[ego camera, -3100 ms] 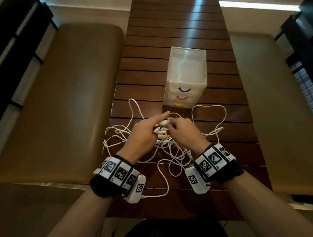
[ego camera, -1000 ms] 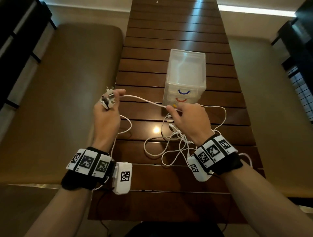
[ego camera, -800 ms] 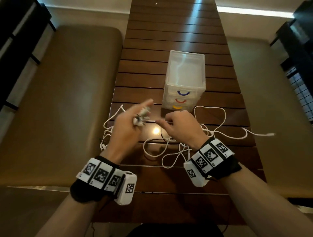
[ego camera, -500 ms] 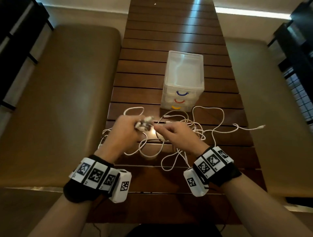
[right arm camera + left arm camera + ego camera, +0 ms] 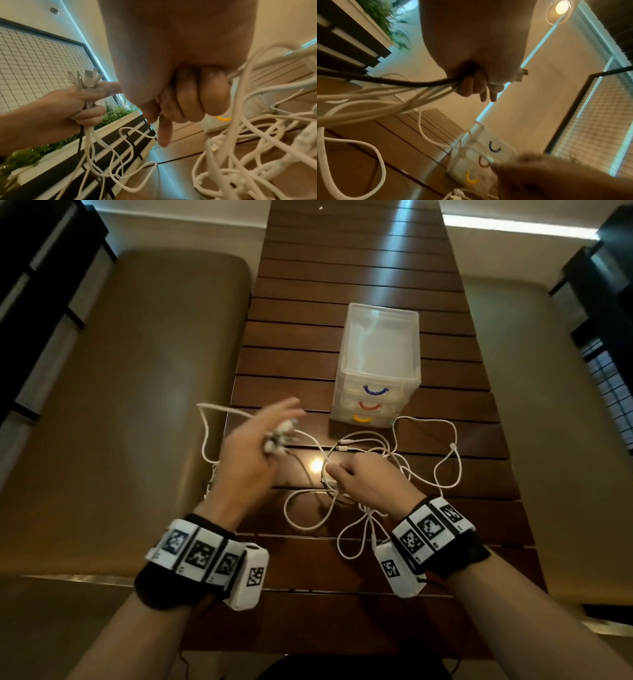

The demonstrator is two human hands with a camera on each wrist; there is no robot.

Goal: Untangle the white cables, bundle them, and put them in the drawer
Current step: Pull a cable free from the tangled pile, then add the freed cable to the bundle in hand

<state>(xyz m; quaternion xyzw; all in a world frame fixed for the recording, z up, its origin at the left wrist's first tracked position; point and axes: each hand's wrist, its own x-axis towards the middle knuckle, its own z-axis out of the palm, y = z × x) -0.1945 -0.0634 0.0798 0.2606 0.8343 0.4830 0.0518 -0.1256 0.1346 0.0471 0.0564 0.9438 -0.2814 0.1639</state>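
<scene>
Several white cables (image 5: 424,470) lie in loose tangled loops on the wooden table (image 5: 342,285), in front of a clear three-drawer unit (image 5: 376,361) with blue, red and yellow handles. My left hand (image 5: 277,440), blurred and raised above the table, grips a bunch of cable plugs (image 5: 85,79) with their strands (image 5: 368,97) and one dark cord trailing down. My right hand (image 5: 330,472) sits lower at the middle of the tangle, its fingers (image 5: 188,101) curled, pinching one white strand. All three drawers look closed.
Padded tan benches (image 5: 137,405) run along both sides of the narrow slatted table. Dark slatted furniture and a planter with greenery (image 5: 116,115) stand beyond the left bench. A lamp's glare (image 5: 317,465) shines on the wood between my hands.
My left hand has lifted slightly with the plugs, fingers stretched forward. The loose cable end at the right has slid in toward the middle. My right hand has stayed at the tangle.
</scene>
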